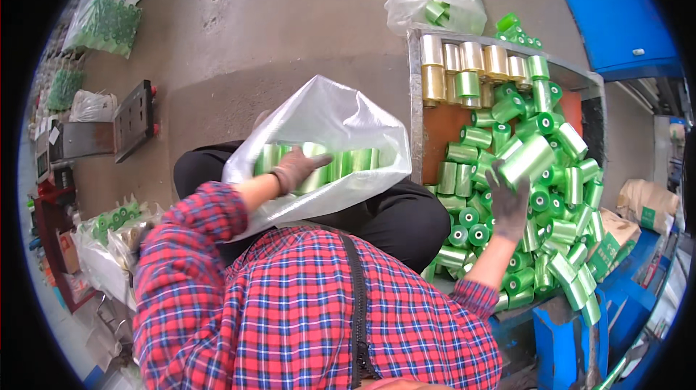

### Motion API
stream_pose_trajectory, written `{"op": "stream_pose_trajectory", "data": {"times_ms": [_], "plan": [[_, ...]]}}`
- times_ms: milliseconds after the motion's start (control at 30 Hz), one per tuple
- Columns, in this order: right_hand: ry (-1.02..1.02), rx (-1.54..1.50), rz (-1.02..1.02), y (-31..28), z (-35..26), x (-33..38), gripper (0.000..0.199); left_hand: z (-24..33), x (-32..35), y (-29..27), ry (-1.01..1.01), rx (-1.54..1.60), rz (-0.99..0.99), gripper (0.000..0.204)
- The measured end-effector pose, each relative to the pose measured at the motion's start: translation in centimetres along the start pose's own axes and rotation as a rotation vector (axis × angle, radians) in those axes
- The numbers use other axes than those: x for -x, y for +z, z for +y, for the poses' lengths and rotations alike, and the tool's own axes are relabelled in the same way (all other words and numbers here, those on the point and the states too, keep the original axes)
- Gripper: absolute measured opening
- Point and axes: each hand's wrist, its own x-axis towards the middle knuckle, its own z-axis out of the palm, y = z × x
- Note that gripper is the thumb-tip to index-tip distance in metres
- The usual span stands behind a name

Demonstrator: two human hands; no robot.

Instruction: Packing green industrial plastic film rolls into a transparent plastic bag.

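Note:
A clear plastic bag [330, 104] lies with its mouth wide across my lap. Inside it, several green film rolls [360, 163] stand side by side in a row. My left hand [296, 169], in a dark glove, reaches into the bag and lies over the rolls with its fingers stretched out. At the right, my gloved right hand [510, 205] grips a shiny green film roll [527, 160] above a large heap of similar rolls [545, 225]. Part of its fingers is hidden behind the held roll.
Gold-coloured rolls [433, 83] stand along the far left corner of a metal-edged bin [415, 64]. Beyond it sits another plastic bag [464, 11] with green rolls. A platform scale [133, 122] is on the floor at left. Blue box [620, 17] at far right.

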Motion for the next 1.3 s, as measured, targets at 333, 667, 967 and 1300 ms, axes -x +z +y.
{"op": "stream_pose_trajectory", "data": {"times_ms": [333,667,967,1300], "plan": [[0.142,-0.365,-0.538,16.8,-0.5,16.3,0.082,2.6,2.1,3.4,0.547,-0.747,-0.152,0.046],[0.089,2.560,-0.728,25.6,5.2,8.7,0.091,-10.6,6.0,-11.6,0.555,-1.538,0.522,0.061],[0.392,1.703,-0.639,28.7,18.9,7.5,0.104,-10.8,10.8,-13.4,0.500,0.283,0.396,0.053],[-0.311,2.200,-0.900,28.4,37.5,6.9,0.064,-8.8,9.2,-10.0,0.823,0.702,0.500,0.042]]}}
